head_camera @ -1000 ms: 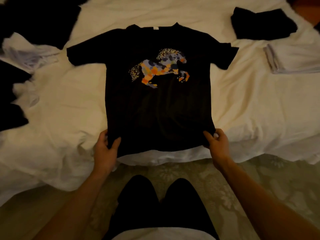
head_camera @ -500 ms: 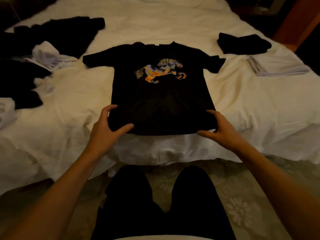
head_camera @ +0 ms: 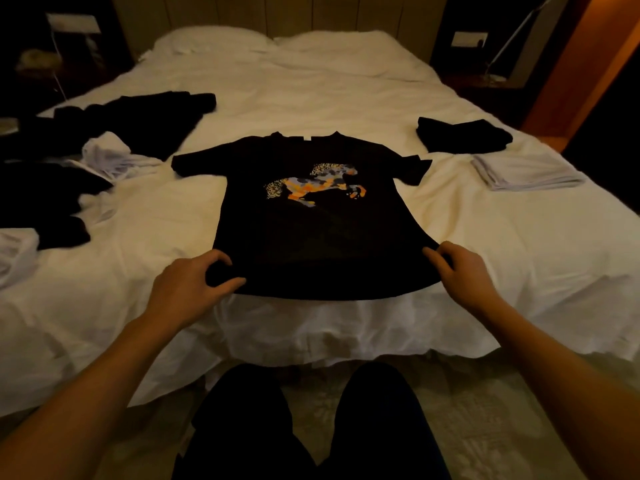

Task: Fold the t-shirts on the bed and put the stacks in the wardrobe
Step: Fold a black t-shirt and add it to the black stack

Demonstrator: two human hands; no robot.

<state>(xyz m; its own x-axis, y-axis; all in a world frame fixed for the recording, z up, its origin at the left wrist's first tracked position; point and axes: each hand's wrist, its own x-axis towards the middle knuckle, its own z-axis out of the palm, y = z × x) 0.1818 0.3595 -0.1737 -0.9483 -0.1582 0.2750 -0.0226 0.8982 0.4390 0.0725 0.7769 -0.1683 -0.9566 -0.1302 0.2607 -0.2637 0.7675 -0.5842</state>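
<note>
A black t-shirt [head_camera: 311,244] with a colourful horse print lies face up and spread flat near the front edge of the white bed [head_camera: 346,95]. My left hand [head_camera: 188,289] pinches its lower left hem corner between thumb and fingers. At the lower right hem corner, my right hand [head_camera: 462,273] grips the cloth with curled fingers. On the bed's right side lie a folded black stack [head_camera: 464,136] and a folded white stack [head_camera: 523,171].
Unfolded black shirts [head_camera: 145,119] and a crumpled white shirt [head_camera: 107,157] lie on the bed's left side. More white cloth [head_camera: 15,254] sits at the far left edge. A lamp [head_camera: 498,60] stands at the back right. My dark-trousered legs [head_camera: 304,424] are below.
The view has tilted up, showing more of the bed. Both hands have closed again on the hem corners after lying more open half a second ago. The shirt sits further onto the bed.
</note>
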